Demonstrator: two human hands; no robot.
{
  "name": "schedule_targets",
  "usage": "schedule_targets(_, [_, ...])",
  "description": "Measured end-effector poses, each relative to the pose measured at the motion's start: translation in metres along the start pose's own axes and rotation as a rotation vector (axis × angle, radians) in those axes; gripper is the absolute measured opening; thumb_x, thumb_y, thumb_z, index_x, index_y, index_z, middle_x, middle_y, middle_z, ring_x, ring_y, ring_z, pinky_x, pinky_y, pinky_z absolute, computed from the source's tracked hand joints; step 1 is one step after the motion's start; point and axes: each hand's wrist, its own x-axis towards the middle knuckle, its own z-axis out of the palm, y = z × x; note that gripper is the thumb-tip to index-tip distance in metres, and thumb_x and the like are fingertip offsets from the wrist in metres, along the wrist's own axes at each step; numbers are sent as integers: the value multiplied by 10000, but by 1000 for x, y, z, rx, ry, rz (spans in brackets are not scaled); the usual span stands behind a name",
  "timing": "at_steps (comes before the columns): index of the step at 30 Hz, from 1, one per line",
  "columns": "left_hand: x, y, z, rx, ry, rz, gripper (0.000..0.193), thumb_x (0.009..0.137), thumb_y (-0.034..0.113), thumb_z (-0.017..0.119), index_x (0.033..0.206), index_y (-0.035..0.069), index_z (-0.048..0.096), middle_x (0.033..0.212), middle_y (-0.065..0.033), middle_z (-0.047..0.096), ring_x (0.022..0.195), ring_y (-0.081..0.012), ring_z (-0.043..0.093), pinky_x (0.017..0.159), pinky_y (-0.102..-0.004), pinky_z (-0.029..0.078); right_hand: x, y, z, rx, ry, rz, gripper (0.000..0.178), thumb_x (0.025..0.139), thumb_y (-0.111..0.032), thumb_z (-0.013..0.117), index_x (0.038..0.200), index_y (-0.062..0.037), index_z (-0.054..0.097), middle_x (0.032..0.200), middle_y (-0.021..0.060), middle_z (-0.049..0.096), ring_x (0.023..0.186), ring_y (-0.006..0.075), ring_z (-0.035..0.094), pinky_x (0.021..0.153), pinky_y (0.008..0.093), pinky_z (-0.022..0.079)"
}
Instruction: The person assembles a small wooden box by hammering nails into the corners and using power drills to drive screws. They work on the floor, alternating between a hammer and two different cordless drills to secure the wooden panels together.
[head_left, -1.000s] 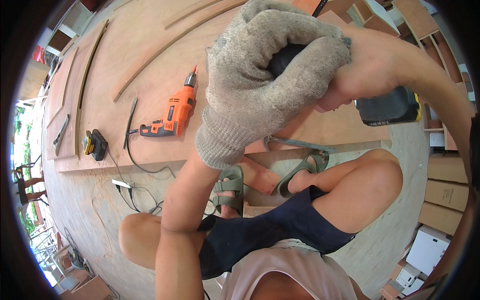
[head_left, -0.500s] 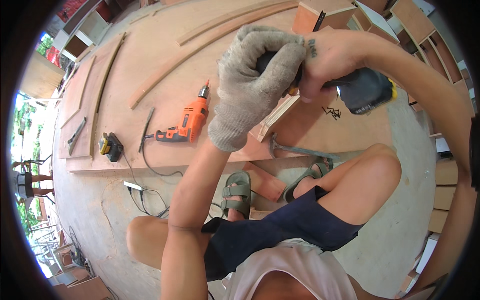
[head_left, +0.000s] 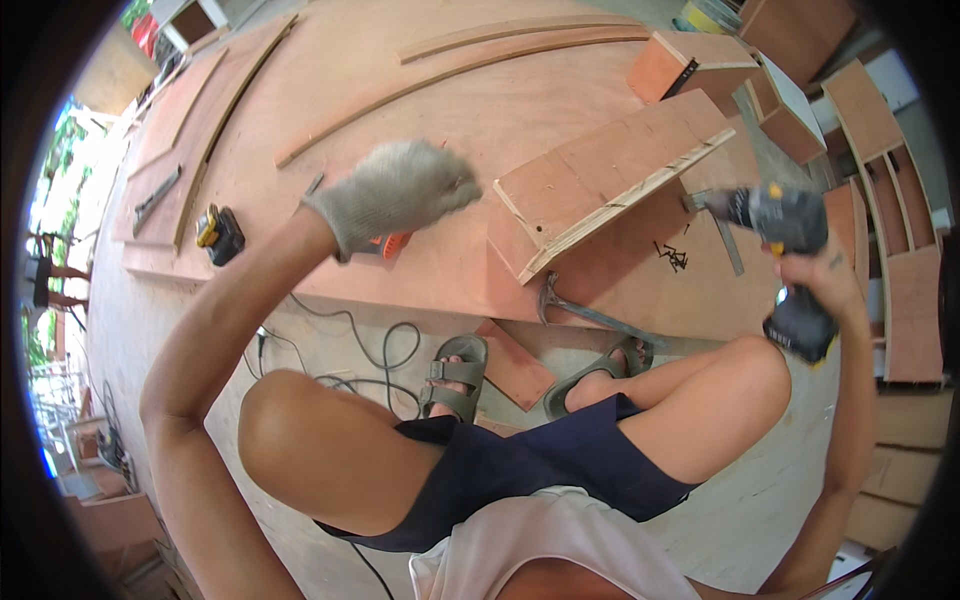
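Note:
Raised at the right, my bare right hand is closed around the grip of a black and yellow cordless drill, whose chuck end faces left. My left hand, in a grey knitted glove, hovers over the board left of a wooden drawer box. Its fingers look curled together and slightly blurred; what they hold, if anything, is hidden. Beneath that glove, an orange corded drill shows only in part. Dark screws lie in a loose pile right of the box, and a hammer rests at the board's near edge.
A battery pack sits at the left on the large plywood board. Long wooden strips lie at the far side. More wooden boxes stand at the far right. Black cables loop across the floor near my sandalled feet.
My hands, together around the cordless drill before, have parted. The left has moved left and down over the orange drill; the right has carried the cordless drill right and down, uncovering the box.

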Motion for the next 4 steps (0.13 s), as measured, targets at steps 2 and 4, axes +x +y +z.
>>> schedule_targets(2, [-22,-9,53,98,-184,-30,281,997,367,612,1064,137,759,909,-120,727,827,-318,691,771,-416,560,1,81,-5,-161,149,146,262,674,-49,705,927,21,703,656,48,631,559,134,593,532,309,468])
schedule_targets(4, [-27,-19,100,118,-217,32,293,1007,383,596,1092,154,756,969,-113,743,873,-300,705,809,-410,565,7,139,9,-281,188,191,370,709,-58,668,1066,-32,761,630,69,618,547,154,609,522,319,466])
